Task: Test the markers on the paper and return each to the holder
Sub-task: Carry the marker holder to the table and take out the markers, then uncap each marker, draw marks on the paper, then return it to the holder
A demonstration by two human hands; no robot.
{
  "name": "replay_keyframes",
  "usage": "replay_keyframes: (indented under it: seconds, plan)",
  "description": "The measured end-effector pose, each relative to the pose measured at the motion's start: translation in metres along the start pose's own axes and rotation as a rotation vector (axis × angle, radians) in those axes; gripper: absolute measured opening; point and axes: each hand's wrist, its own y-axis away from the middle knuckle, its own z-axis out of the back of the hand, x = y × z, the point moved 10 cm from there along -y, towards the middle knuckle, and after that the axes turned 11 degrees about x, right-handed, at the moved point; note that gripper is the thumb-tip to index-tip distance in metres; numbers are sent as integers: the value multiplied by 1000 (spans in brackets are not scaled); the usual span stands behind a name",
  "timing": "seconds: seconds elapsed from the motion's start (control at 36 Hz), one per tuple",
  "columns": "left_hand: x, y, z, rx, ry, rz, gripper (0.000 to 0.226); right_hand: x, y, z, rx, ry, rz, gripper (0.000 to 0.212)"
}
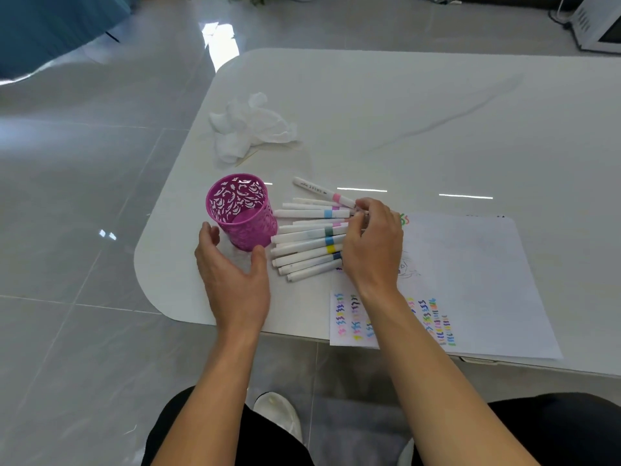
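- R hand (373,243): fingers curled over the cap ends of the markers (309,243), gripping the bunch; can't tell which one is pinched. Risk: several lift at once and the rest scatter.
- L hand (232,274): open, cupped at the base of the holder (242,210), thumb & fingers either side; contact unclear. Risk: a nudge tips it. It looks light and stands near the surface's rounded corner.
- Markers: slim round white barrels w/ colour bands, smooth, fanned betw. holder & paper (470,264). Likely to roll on the glossy surface (403,112), then onto the floor (84,196).
- Holder: magenta cup, cut-out scroll pattern, upright, looks empty.
- Paper: thin white sheet w/ colour squiggles, lying at the surface's near edge; could slide.
- Crumpled white tissue (252,126) beyond, soft.
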Motion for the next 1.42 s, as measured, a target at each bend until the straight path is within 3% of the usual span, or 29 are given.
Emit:
replay_keyframes:
  seconds: [0.22, 0.53, 0.67, 1.08, 1.42]
  plan:
    - [-15, 19, 2, -50, -14, -49, 49, -22, 23, 33, -24, 35, -44, 24]
    - [-60, 51, -56, 234, -169, -305, 24, -52, 48, 75, 78, 268, -8, 24]
    - [-72, 66, -78, 321, -314, -386, 23, -57, 52, 78, 162, 317, 11, 21]
    - [-87, 62, -104, 396, -644, -330, 29, -54, 45, 70, 235, 320, 87, 19]
    - [-88, 60, -109, 379, -699, -357, 26, -52, 39, 57, 335, 400, 111, 22]
